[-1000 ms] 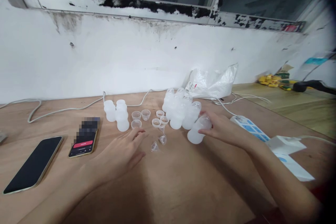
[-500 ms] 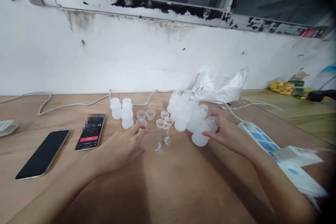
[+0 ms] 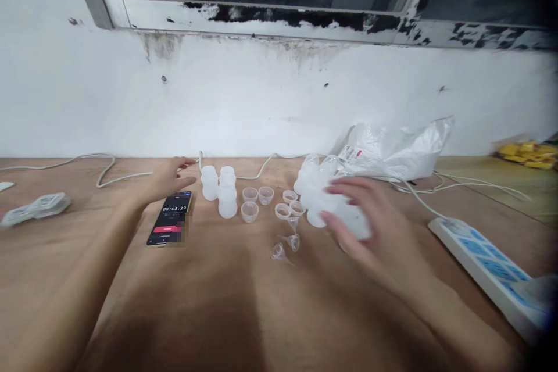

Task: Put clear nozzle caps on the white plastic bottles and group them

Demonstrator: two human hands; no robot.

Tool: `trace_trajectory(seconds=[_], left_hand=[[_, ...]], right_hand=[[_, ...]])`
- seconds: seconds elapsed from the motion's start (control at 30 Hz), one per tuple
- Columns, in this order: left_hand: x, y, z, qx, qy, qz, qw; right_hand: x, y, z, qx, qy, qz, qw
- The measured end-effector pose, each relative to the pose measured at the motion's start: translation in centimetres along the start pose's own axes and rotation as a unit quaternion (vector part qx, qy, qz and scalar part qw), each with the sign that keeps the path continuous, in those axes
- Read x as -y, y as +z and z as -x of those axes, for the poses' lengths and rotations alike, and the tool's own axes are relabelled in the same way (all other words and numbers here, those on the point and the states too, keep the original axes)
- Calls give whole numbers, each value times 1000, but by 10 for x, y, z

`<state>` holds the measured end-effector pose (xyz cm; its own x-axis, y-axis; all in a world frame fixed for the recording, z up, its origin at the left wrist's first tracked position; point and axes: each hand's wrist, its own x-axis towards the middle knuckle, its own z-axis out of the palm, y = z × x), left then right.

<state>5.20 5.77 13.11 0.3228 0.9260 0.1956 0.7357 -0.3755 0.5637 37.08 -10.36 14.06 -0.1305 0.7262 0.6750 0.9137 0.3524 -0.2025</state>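
My left hand [image 3: 171,179] hovers above the far end of a phone [image 3: 168,222] with a running timer, fingers stretched forward and holding nothing. Just right of its fingertips stand frosted white wavy-sided containers [image 3: 227,193]. My right hand [image 3: 379,226] is blurred, thumb and fingers apart, in front of a cluster of frosted bottles with clear domed tops [image 3: 311,183]. One white bottle [image 3: 356,220] shows behind its fingers, partly hidden; contact is unclear. Between the hands sit three clear small cups [image 3: 250,213], three clear rings [image 3: 282,211] and three tiny clear funnels [image 3: 278,252].
A crumpled clear plastic bag [image 3: 392,148] lies against the wall behind the bottles. At right is a white and blue power strip [image 3: 475,258]; white cables [image 3: 261,170] run along the back. Yellow items [image 3: 525,154] lie far right, a white plastic object [image 3: 37,208] far left.
My left hand has moved from the small cups back and left to beside the wavy containers. My right hand has loosened from the front bottle. The view has shifted; the black-screened phone no longer shows.
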Motion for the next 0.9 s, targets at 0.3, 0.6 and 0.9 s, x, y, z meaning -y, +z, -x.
trace_trajectory(seconds=[0.3, 0.6, 0.9], left_hand=[[38, 50, -45, 66, -4, 99, 993], [33, 59, -39, 136, 29, 165, 976], [31, 60, -34, 138, 26, 148, 979]], right_hand=[[-12, 156, -97, 299, 64, -262, 915], [-21, 209, -115, 363, 29, -326, 872], [-24, 213, -109, 352, 21, -324, 878]])
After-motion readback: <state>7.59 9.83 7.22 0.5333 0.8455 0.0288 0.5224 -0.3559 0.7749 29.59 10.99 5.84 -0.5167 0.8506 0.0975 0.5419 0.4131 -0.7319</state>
